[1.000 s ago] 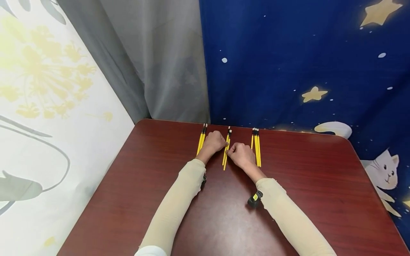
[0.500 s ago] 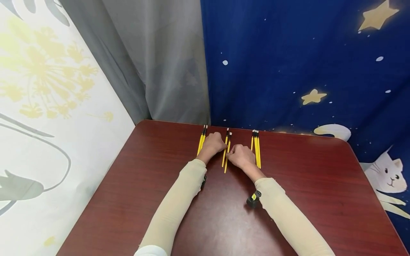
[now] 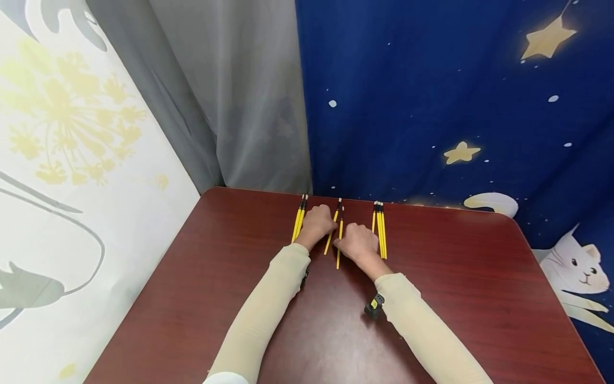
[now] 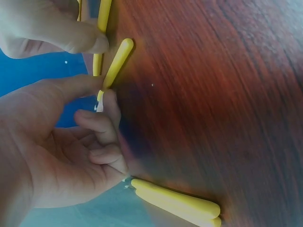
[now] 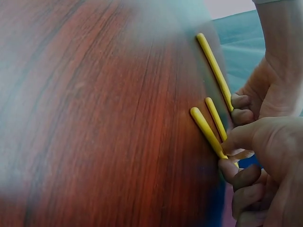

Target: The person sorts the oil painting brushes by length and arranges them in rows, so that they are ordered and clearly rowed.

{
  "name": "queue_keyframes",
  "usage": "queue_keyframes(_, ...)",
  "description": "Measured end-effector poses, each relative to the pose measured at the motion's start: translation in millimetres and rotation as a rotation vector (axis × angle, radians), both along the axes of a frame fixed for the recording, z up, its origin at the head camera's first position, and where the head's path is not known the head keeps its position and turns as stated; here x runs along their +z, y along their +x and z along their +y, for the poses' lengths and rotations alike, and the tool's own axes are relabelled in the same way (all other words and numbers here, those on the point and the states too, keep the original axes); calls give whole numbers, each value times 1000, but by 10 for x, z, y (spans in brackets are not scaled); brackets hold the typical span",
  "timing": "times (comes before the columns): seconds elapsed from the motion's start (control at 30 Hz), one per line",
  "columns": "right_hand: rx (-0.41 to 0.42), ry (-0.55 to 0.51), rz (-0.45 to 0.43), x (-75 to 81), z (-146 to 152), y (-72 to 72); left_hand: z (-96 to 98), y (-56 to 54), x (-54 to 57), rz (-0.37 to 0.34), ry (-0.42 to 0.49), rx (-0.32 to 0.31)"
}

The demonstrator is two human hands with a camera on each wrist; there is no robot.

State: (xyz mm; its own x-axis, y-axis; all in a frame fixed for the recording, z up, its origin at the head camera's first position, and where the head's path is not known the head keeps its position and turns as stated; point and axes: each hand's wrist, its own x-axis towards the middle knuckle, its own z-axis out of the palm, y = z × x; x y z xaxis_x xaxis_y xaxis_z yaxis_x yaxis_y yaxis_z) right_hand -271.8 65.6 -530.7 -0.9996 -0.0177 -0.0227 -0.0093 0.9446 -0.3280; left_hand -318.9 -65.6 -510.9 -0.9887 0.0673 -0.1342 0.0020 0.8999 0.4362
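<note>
My left hand (image 3: 318,223) pinches the yellow handle of a slim paintbrush (image 3: 328,244) between thumb and forefinger, near the table's far edge. Just right of it, my right hand (image 3: 357,241) pinches a second yellow paintbrush (image 3: 341,230). Both brushes have black necks and pale tips pointing away from me, and their handles spread apart toward me. In the left wrist view the thumb and finger meet on the left brush (image 4: 118,62), other fingers curled. The right wrist view shows the right fingertips on their brush (image 5: 206,128).
A pair of yellow paintbrushes (image 3: 298,220) lies left of the left hand, partly hidden by it. Several more paintbrushes (image 3: 382,234) lie side by side beyond the right hand. The reddish-brown table (image 3: 460,298) meets a blue starry curtain (image 3: 384,106) and a grey curtain (image 3: 259,106).
The two middle brushes have moved apart. The left one now slants more, its near end shifted left, and the right one has come slightly toward me. The head view has tilted up slightly.
</note>
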Motion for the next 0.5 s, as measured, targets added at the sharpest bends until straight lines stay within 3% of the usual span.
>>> queue_keyframes(0.3, -7, -42, -39, 17, 72, 29, 18, -26, -7, 5, -75, -11)
queue_keyframes(0.5, 10, -88, -45, -8, 150, 56, -10, 40, 28, -12, -128, -51)
